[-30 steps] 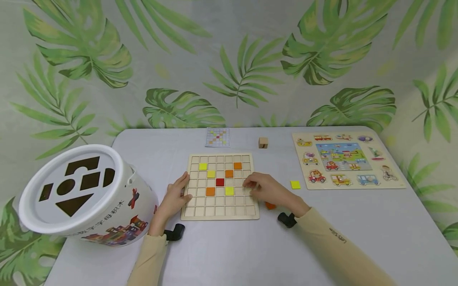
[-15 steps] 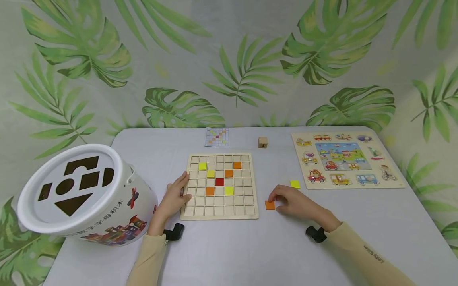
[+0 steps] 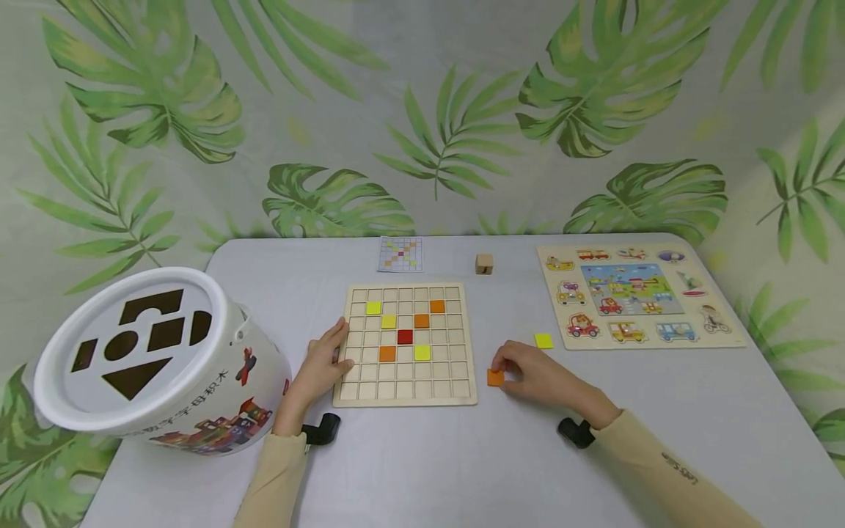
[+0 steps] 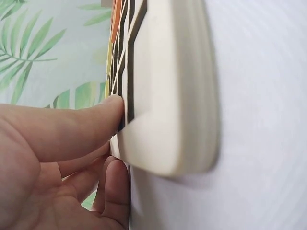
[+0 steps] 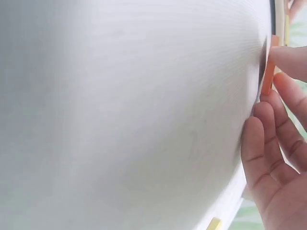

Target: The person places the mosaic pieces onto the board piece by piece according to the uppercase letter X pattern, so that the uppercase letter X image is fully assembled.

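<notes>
A wooden grid board point(image 3: 439, 381) lies mid-table, with yellow, orange and red square tiles set in some cells. At its left edge, my left hand point(image 3: 323, 361) holds the frame, thumb point(image 4: 91, 127) over the top and fingers against the side. To the right of the board, my right hand point(image 3: 544, 374) pinches an orange tile point(image 3: 495, 378) between thumb and fingers. Seen from the right wrist, this tile point(image 5: 269, 72) is slightly tilted close over the cloth. A loose yellow tile point(image 3: 543, 341) rests just beyond the right hand.
A printed pattern card point(image 3: 400, 254) and a small wooden cube point(image 3: 485, 264) are behind the board. A vehicle picture puzzle point(image 3: 660, 341) occupies the back right. On the left stands a large white bucket point(image 3: 218, 381) with shape holes in its lid.
My right hand has left the board's right edge, moved right and toward me, and taken hold of the orange tile. My left hand stays at the board's left edge.
</notes>
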A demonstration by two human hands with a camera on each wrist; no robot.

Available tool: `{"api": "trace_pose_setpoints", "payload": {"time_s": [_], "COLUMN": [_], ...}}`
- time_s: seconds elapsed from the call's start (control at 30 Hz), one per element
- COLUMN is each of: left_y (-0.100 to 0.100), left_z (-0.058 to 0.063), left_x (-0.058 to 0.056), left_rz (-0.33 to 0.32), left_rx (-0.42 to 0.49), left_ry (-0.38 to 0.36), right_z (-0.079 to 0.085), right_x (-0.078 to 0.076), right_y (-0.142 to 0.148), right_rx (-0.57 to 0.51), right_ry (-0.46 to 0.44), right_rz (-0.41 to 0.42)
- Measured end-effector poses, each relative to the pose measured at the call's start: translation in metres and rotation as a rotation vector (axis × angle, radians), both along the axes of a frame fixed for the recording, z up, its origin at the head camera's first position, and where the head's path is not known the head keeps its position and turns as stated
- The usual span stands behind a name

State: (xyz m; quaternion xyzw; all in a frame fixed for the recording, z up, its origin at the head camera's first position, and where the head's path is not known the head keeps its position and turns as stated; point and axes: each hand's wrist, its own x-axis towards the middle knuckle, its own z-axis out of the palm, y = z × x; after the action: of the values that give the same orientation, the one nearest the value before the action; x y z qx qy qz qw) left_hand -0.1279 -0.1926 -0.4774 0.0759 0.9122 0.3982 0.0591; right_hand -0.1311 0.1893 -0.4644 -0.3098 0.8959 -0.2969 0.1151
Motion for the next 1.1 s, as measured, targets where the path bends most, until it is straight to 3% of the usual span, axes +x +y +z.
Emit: {"api": "trace_pose_setpoints", "payload": {"time_s": [0.2,0.43,0.8,1.1], "left_y": [0.001,0.000,0.001,0.000], "left_z": [0.001,0.001,0.002,0.002], "left_x": [0.001,0.002,0.001,0.000], "left_rz": [0.002,0.000,-0.008,0.006], "left_rx": [0.013,0.035,0.019,0.011], "left_ry": [0.004,0.019,0.021,-0.020], "right_z": [0.005,0.016,0.016,0.010], "right_x": [-0.004,-0.007,-0.015,-0.020], "right_y": [-0.020,-0.071,-0.153,-0.184], "right_rx": [-0.077,-0.121,-0.033,0.043], "right_ry": [-0.008,-0.029,0.009,0.075], "right_rz": [0.007,0.080,0.170,0.196]}}
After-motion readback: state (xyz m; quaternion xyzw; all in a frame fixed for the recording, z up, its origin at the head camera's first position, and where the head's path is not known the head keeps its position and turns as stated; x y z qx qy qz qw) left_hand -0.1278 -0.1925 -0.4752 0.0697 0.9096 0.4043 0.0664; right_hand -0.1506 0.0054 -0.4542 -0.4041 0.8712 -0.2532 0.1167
